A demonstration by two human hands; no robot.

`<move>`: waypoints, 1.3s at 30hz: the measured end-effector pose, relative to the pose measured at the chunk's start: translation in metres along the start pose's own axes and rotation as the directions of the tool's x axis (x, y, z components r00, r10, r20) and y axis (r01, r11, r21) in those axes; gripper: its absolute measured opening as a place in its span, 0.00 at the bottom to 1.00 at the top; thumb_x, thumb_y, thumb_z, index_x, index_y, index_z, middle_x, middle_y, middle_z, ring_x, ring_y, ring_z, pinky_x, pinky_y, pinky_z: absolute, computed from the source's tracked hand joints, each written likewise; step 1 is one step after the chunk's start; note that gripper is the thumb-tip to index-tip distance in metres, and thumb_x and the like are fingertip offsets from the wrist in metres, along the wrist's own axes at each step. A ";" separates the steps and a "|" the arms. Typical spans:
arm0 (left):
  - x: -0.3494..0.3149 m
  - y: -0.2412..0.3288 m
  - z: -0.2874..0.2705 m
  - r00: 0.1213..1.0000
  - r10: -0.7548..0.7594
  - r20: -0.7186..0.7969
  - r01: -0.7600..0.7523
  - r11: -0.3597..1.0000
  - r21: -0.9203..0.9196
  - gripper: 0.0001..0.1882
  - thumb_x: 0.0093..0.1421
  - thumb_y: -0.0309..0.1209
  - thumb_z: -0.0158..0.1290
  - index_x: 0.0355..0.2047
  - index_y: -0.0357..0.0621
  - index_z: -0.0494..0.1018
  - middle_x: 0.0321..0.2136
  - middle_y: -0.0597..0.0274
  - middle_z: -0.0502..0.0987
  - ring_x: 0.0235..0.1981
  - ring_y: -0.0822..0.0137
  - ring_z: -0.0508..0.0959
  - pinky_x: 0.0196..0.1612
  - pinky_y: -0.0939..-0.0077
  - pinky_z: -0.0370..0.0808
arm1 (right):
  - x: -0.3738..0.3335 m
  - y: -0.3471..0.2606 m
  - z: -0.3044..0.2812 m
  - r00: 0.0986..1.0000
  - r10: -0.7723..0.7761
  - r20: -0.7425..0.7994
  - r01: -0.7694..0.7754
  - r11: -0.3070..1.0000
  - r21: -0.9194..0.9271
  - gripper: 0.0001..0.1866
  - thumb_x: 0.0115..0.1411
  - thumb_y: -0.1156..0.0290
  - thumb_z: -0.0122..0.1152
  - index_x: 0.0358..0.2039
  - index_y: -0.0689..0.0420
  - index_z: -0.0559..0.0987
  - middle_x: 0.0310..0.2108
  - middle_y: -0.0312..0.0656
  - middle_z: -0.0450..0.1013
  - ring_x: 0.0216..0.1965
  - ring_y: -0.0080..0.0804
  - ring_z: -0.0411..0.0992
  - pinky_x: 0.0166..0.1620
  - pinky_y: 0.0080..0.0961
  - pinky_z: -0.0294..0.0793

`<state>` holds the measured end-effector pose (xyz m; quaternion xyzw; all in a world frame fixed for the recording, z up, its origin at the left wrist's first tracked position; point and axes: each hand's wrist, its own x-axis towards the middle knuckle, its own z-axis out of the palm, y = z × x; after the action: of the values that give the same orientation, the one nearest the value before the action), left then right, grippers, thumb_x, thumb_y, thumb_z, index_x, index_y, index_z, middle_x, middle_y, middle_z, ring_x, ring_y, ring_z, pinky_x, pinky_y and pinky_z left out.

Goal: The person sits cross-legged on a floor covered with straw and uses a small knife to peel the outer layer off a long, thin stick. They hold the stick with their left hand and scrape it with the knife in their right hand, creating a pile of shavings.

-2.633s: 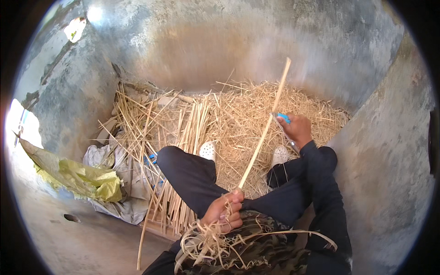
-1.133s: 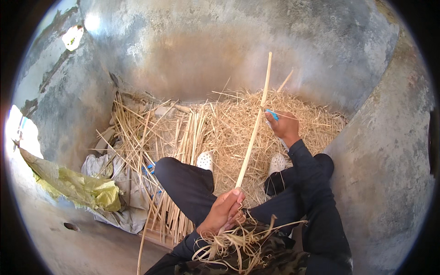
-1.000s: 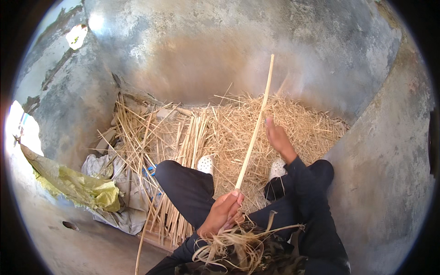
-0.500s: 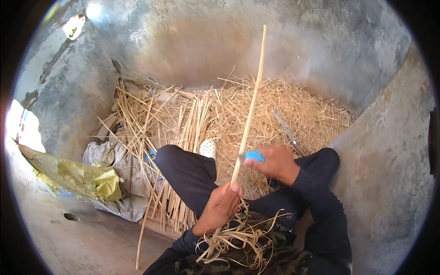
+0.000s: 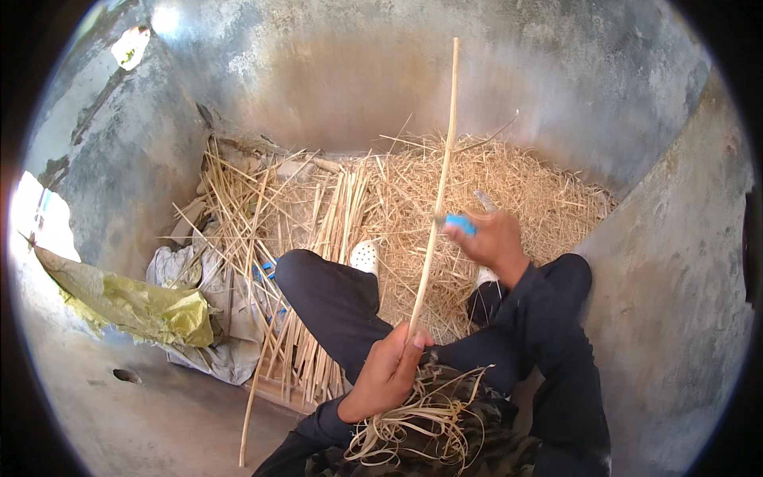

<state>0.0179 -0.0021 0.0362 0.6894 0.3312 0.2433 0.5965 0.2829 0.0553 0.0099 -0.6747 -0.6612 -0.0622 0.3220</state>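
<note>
My left hand is closed round the lower part of a long, pale bamboo strip, which slants up and away from my lap. My right hand grips a small blue-handled knife, its blade end meeting the strip's right side around mid-length. The blade itself is small and blurred. Curly thin shavings are bunched in my lap below the left hand. Beyond the right hand, the tip of a long metal blade shows on the straw; my hand hides the rest of it.
Loose strips lie in a pile left of my legs. A heap of straw-like shavings spreads against the back wall. Yellow sheeting and grey cloth are at the left. A white clog is on my foot.
My right hand and the blue-handled knife have moved up along the strip, away from my left hand. The right hand now covers most of the metal blade lying on the straw.
</note>
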 end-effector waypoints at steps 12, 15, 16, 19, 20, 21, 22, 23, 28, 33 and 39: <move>0.009 -0.008 0.004 1.000 0.026 -0.009 -0.026 0.999 -0.043 0.13 0.70 0.34 0.40 0.39 0.37 0.70 0.15 0.70 0.58 0.18 0.79 0.58 0.22 0.77 0.57 | 0.048 0.039 0.015 0.957 0.289 0.006 -0.289 0.956 -0.042 0.37 0.60 0.32 0.43 0.16 0.56 0.75 0.10 0.46 0.66 0.14 0.46 0.67 0.20 0.42 0.64; 0.008 -0.018 -0.010 0.995 -0.078 -0.069 0.071 0.992 -0.105 0.14 0.70 0.34 0.41 0.44 0.36 0.72 0.15 0.70 0.57 0.19 0.80 0.58 0.22 0.78 0.57 | 0.023 0.003 0.007 0.984 0.171 0.049 -0.175 0.980 0.098 0.35 0.57 0.33 0.48 0.15 0.54 0.75 0.10 0.44 0.67 0.15 0.46 0.69 0.20 0.41 0.65; 0.008 -0.016 -0.012 0.993 -0.060 -0.104 0.052 0.995 -0.081 0.15 0.70 0.34 0.41 0.44 0.36 0.72 0.15 0.70 0.57 0.19 0.80 0.59 0.22 0.78 0.57 | 0.006 -0.014 -0.001 0.989 0.087 0.118 -0.103 0.985 0.139 0.31 0.57 0.36 0.52 0.15 0.53 0.74 0.09 0.44 0.66 0.14 0.47 0.68 0.20 0.41 0.63; 0.017 -0.017 -0.008 0.991 0.009 -0.137 -0.014 0.999 -0.036 0.16 0.70 0.33 0.41 0.49 0.35 0.70 0.14 0.69 0.58 0.18 0.81 0.58 0.21 0.78 0.56 | -0.032 -0.044 -0.016 0.966 -0.174 0.193 0.168 0.985 0.048 0.29 0.55 0.37 0.55 0.15 0.51 0.75 0.10 0.43 0.67 0.13 0.45 0.69 0.18 0.38 0.65; 0.016 -0.015 -0.007 0.993 0.013 -0.118 -0.014 1.000 -0.010 0.16 0.70 0.33 0.41 0.50 0.35 0.70 0.14 0.69 0.58 0.17 0.80 0.58 0.21 0.78 0.56 | -0.036 -0.051 -0.018 0.958 -0.198 0.208 0.196 0.980 0.030 0.29 0.55 0.37 0.55 0.15 0.51 0.76 0.10 0.43 0.68 0.13 0.44 0.70 0.18 0.37 0.65; 0.013 -0.010 -0.005 0.995 0.016 -0.099 -0.015 1.000 0.017 0.16 0.70 0.33 0.41 0.51 0.35 0.69 0.14 0.69 0.57 0.17 0.80 0.58 0.20 0.78 0.56 | -0.040 -0.054 -0.018 0.950 -0.220 0.223 0.223 0.975 0.012 0.29 0.54 0.36 0.56 0.15 0.51 0.76 0.10 0.43 0.68 0.13 0.43 0.70 0.18 0.36 0.66; 0.008 -0.005 -0.005 0.996 0.017 -0.083 -0.012 0.998 0.057 0.16 0.70 0.32 0.41 0.52 0.35 0.69 0.13 0.68 0.57 0.16 0.80 0.58 0.20 0.77 0.55 | -0.038 -0.050 -0.015 0.966 -0.170 0.197 0.170 0.985 0.019 0.31 0.54 0.35 0.55 0.14 0.52 0.76 0.10 0.43 0.68 0.12 0.42 0.70 0.17 0.36 0.66; 0.009 -0.003 -0.004 0.997 0.032 -0.071 -0.027 0.998 0.065 0.17 0.70 0.32 0.41 0.54 0.35 0.67 0.12 0.67 0.57 0.15 0.79 0.57 0.19 0.76 0.54 | -0.029 -0.040 -0.017 0.978 -0.115 0.174 0.116 0.993 0.004 0.33 0.53 0.33 0.55 0.13 0.53 0.76 0.09 0.43 0.68 0.11 0.40 0.70 0.17 0.35 0.67; 0.004 0.000 -0.002 0.991 0.079 -0.111 -0.062 0.987 0.149 0.17 0.68 0.30 0.42 0.54 0.35 0.67 0.11 0.58 0.61 0.11 0.71 0.63 0.18 0.73 0.57 | -0.045 -0.051 -0.019 0.941 -0.258 0.219 0.265 0.964 -0.004 0.35 0.53 0.31 0.53 0.12 0.53 0.76 0.08 0.42 0.68 0.11 0.40 0.70 0.16 0.32 0.68; -0.003 0.005 -0.002 0.991 0.066 -0.119 -0.041 0.979 0.198 0.17 0.69 0.31 0.43 0.54 0.34 0.68 0.13 0.67 0.57 0.17 0.81 0.56 0.19 0.78 0.53 | -0.011 -0.012 -0.015 0.981 0.028 0.192 -0.016 0.998 -0.060 0.32 0.53 0.32 0.54 0.19 0.52 0.81 0.11 0.43 0.70 0.14 0.42 0.71 0.19 0.36 0.67; -0.004 -0.002 -0.001 0.983 0.111 -0.146 -0.073 0.967 0.244 0.16 0.68 0.29 0.43 0.53 0.34 0.69 0.12 0.66 0.57 0.16 0.81 0.57 0.19 0.77 0.53 | -0.042 -0.042 -0.006 0.948 -0.283 0.149 0.282 0.959 0.024 0.35 0.54 0.30 0.51 0.14 0.52 0.78 0.08 0.41 0.67 0.10 0.39 0.68 0.15 0.34 0.64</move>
<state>0.0137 -0.0040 0.0345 0.7489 0.3717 0.2836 0.4696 0.2414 0.0130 0.0084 -0.5754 -0.7735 -0.0556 0.2599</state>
